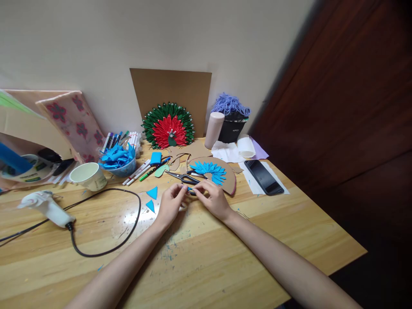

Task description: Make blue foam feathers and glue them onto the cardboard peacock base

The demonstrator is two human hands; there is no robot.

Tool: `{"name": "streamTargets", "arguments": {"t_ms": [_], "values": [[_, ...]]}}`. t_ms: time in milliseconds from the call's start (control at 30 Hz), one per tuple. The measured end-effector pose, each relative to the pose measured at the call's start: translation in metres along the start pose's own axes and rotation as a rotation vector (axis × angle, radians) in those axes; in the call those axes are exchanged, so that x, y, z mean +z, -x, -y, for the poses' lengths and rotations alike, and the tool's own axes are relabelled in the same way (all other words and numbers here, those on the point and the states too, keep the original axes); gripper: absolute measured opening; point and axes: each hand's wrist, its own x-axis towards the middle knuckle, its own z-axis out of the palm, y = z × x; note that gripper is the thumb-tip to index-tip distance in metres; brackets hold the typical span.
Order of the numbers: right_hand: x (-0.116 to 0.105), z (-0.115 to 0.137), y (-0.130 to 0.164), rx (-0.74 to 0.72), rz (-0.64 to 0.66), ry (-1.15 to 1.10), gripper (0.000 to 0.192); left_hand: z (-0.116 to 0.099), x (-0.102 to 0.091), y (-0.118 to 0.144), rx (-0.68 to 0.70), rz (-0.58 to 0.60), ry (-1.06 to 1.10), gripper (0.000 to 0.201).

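A small blue paper piece (192, 192) is pinched between the fingertips of the left hand (172, 202) and right hand (214, 199), low over the bench (225, 249). Scissors (183, 177) lie at twelve o'clock, a cardboard fan (215, 174) at one o'clock, blue triangles (152, 198) at nine o'clock.

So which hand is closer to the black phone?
Right. The right hand lies just left of the phone, across the cardboard fan; the left hand sits farther left, beyond the right hand.

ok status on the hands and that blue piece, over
Left hand and right hand pinching a small blue paper piece between fingertips. Scissors lying just behind it. Blue fan on cardboard beyond, apart.
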Motion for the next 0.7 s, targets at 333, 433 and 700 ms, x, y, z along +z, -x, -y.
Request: {"name": "streamTargets", "arguments": {"t_ms": [333,433,700], "values": [[-0.0036,-0.0015,-0.0002,0.005,0.014,-0.061,0.015,0.0007,-0.0004,-0.0013,0.02,-0.045,0.028,0.032],[-0.0044,-0.0017,-0.0002,-0.004,0.003,-0.057,0.017,0.0004,-0.0013,-0.0014,0.017,-0.046,0.017,0.034],[-0.0033,-0.0033,0.001,-0.01,0.019,-0.04,0.02,-0.0017,-0.0003,-0.0002,0.029,-0.026,0.013,0.032]]}}
